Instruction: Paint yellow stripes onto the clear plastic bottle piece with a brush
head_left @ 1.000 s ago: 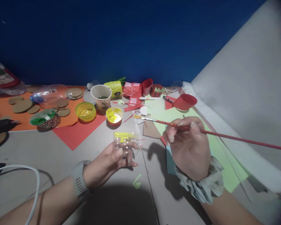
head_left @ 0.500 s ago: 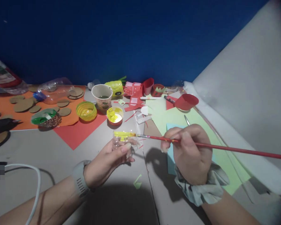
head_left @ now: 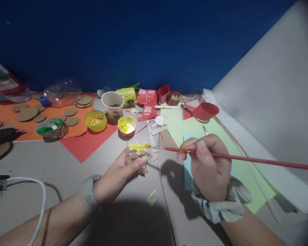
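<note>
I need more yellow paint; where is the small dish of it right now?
In the head view, the small paint dish sits on the table just beyond the left hand, between the yellow bowl and the paper cup.

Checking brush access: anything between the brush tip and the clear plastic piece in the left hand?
Nothing visible. The paintbrush in the right hand has its tip right at the yellow-painted top edge of the clear plastic piece, which the left hand grips from below, thumb on the near side clear of that edge.
</note>
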{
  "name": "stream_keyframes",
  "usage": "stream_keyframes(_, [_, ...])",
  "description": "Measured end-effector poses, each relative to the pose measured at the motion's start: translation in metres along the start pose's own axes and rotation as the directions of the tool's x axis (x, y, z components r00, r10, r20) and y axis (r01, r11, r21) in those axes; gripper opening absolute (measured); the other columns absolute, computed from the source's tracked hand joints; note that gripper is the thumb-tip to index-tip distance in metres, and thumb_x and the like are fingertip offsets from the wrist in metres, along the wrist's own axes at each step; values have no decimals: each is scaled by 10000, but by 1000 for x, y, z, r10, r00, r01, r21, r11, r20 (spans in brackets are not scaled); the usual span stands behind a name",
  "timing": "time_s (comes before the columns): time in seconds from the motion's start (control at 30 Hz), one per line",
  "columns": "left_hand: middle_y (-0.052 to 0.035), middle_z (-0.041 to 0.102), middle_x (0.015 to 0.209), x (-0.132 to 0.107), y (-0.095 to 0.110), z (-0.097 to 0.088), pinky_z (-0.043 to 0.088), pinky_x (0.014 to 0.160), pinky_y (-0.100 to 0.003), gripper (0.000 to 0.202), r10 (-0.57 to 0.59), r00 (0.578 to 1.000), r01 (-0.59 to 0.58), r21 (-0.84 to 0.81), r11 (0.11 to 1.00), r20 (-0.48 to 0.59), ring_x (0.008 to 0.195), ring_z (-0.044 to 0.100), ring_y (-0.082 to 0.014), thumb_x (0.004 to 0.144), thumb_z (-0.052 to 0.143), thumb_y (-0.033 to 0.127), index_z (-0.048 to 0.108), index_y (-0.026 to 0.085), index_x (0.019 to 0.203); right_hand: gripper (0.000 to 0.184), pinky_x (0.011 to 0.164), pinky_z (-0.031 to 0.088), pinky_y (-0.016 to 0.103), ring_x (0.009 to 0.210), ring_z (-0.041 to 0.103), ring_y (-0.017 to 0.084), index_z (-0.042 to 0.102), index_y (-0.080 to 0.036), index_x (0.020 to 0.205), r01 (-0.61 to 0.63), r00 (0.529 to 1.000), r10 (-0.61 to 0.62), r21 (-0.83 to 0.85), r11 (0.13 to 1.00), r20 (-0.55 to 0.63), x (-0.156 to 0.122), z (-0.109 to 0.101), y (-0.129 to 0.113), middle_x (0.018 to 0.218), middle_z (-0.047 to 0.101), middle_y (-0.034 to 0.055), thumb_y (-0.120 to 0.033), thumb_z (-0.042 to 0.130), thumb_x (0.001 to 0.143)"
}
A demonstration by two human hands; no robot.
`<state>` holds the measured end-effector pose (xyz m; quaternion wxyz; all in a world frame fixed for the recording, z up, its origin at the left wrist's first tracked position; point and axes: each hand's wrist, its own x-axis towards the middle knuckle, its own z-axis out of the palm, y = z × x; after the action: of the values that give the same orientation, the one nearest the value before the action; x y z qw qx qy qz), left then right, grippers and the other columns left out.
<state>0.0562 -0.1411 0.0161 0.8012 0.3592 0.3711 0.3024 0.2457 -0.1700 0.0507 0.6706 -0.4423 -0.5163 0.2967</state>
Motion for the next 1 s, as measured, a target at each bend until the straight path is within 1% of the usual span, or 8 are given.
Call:
stream_keyframes(0.1, [-40, 567, 1102, 0, 0, 0, 479, 780, -294, 351, 5, 1000, -5, -11, 1000, 1, 891, 534, -128, 800, 657, 399, 546, 216, 1079, 183, 449, 394, 285, 480, 513, 127, 545, -220, 732, -2, 998, 2, 2, 1000, -65, 1, 0, -1, 595, 575, -23, -190, 479, 900])
stream_keyframes(0.23, [-36, 563, 1091, -1, 0, -1, 462, 771, -293, 341, -1, 1000, 1, -36, 999, 17, 833, 529, -115, 793, 658, 415, 568, 228, 1064, 160, 473, 418, 283, 502, 537, 128, 551, -216, 754, 8, 1000, -8, 28, 1000, -18, 2, 0, -2, 611, 590, -24, -182, 487, 898])
stream_keyframes(0.47, [-37, 582, 1007, -3, -4, -7, 408, 744, -282, 345, -4, 998, 3, 10, 1000, 62, 791, 507, -118, 818, 595, 482, 627, 231, 1054, 179, 444, 393, 269, 467, 520, 114, 535, -206, 735, -8, 999, 11, 53, 999, -49, 3, 0, -1, 591, 572, -33, -199, 474, 902])
stream_keyframes(0.53, [-37, 587, 1032, -3, -5, -7, 403, 753, -281, 329, 1, 998, -1, -3, 1000, 56, 795, 501, -118, 817, 599, 473, 637, 235, 1042, 179, 458, 401, 267, 486, 527, 108, 535, -201, 741, -34, 998, 36, 32, 999, -55, 3, 0, -1, 619, 584, -29, -189, 469, 906])
stream_keyframes(0.67, [-38, 580, 1111, -3, -4, -7, 398, 765, -286, 317, -18, 998, 18, 2, 1000, 54, 811, 512, -120, 821, 593, 474, 650, 248, 1035, 184, 435, 382, 259, 472, 507, 105, 532, -202, 737, 17, 999, -13, 77, 997, -51, 3, 1, -1, 586, 570, -37, -180, 463, 906])
stream_keyframes(0.8, [-45, 596, 1063, -3, -3, -6, 399, 756, -283, 348, 0, 998, 1, -7, 1000, 58, 811, 516, -129, 799, 608, 497, 659, 234, 1022, 181, 457, 395, 258, 490, 520, 103, 526, -200, 731, -24, 998, 25, 25, 999, -55, 3, 1, -1, 601, 582, -29, -190, 478, 906])
stream_keyframes(0.87, [-45, 592, 1096, -3, -4, -7, 400, 767, -283, 337, -3, 998, 4, -16, 1000, 55, 830, 519, -131, 805, 605, 488, 659, 239, 1028, 187, 435, 377, 254, 462, 495, 99, 518, -201, 725, 1, 997, 3, 43, 999, -76, 3, 0, -1, 567, 553, -39, -190, 472, 906])
stream_keyframes(1.0, [-47, 607, 1060, -3, -5, -8, 400, 759, -277, 343, 1, 997, -1, 5, 1000, 82, 803, 521, -126, 824, 585, 478, 652, 234, 1055, 157, 476, 409, 267, 508, 527, 110, 521, -208, 758, -5, 999, 5, 14, 1000, -34, 2, -1, 0, 625, 583, -28, -206, 485, 911])
